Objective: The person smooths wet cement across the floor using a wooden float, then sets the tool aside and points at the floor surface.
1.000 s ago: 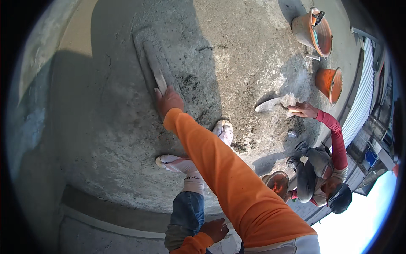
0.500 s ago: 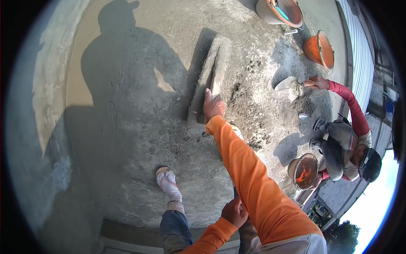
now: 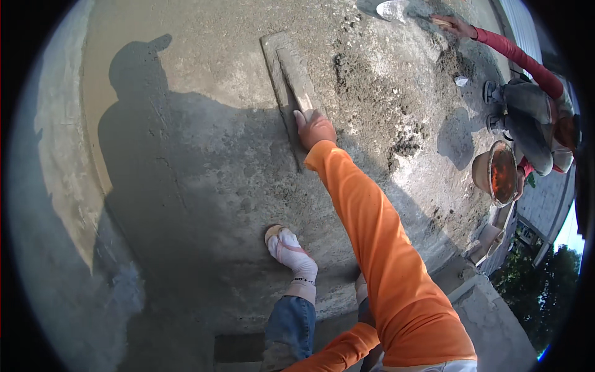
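My right hand [image 3: 317, 131] is closed around the handle of a long, mortar-caked plastering float [image 3: 275, 65]. The float lies against the rough grey cement surface [image 3: 211, 180], its far end angled to the left. Patches of loose, crumbly mortar [image 3: 378, 80] are spread to the right of it. Of my left arm only the orange sleeve [image 3: 344, 348] shows at the bottom. The left hand itself is hidden behind my right arm.
My sandalled foot [image 3: 291, 248] stands below the float. On the right, a crouching co-worker in red sleeves [image 3: 517, 56] holds a trowel [image 3: 392, 10] by its handle. The co-worker's other hand is at a mortar-stained bucket [image 3: 482, 172]. A concrete ledge [image 3: 489, 310] lies at lower right.
The float has swung from leaning right to leaning left, still in my right hand. My left hand, seen curled before, is now hidden. The view has shifted; two buckets at upper right left it.
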The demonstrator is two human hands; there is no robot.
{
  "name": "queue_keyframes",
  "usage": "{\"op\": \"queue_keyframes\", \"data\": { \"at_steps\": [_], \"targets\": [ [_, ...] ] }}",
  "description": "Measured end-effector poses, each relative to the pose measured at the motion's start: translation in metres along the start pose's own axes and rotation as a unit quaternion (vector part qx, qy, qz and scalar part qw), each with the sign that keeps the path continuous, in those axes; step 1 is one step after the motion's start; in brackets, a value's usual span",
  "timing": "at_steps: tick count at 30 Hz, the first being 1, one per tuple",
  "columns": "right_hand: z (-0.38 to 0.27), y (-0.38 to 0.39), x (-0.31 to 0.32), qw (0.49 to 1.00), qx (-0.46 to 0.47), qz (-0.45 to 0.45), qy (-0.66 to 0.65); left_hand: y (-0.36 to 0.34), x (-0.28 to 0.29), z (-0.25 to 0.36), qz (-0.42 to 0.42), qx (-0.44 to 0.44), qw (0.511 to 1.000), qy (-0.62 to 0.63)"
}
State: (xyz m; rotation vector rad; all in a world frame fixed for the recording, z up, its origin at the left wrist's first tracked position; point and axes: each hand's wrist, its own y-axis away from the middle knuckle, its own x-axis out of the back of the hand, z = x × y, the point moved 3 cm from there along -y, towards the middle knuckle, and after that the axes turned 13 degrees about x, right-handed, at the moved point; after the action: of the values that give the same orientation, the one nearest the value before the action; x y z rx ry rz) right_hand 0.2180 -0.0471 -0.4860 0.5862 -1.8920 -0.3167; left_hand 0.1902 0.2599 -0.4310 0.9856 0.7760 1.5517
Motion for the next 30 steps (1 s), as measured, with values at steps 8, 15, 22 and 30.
{"op": "queue_keyframes", "data": {
  "at_steps": [8,15,22,30],
  "targets": [
    [0.238,0.047,0.082,0.986,-0.12,0.098,0.069,-0.004,0.008,-0.013,-0.042,-0.06,0.997,-0.039],
    [0.067,0.201,-0.053,0.954,0.115,-0.273,-0.036,0.003,0.016,-0.072,-0.065,-0.071,0.991,-0.088],
    [0.132,0.178,-0.033,0.983,0.048,-0.176,-0.019,0.001,0.016,-0.066,-0.049,-0.11,0.99,-0.077],
    [0.41,0.149,0.091,0.99,-0.067,0.094,0.077,0.016,0.012,-0.064,-0.1,-0.094,0.99,-0.034]
  ]
}}
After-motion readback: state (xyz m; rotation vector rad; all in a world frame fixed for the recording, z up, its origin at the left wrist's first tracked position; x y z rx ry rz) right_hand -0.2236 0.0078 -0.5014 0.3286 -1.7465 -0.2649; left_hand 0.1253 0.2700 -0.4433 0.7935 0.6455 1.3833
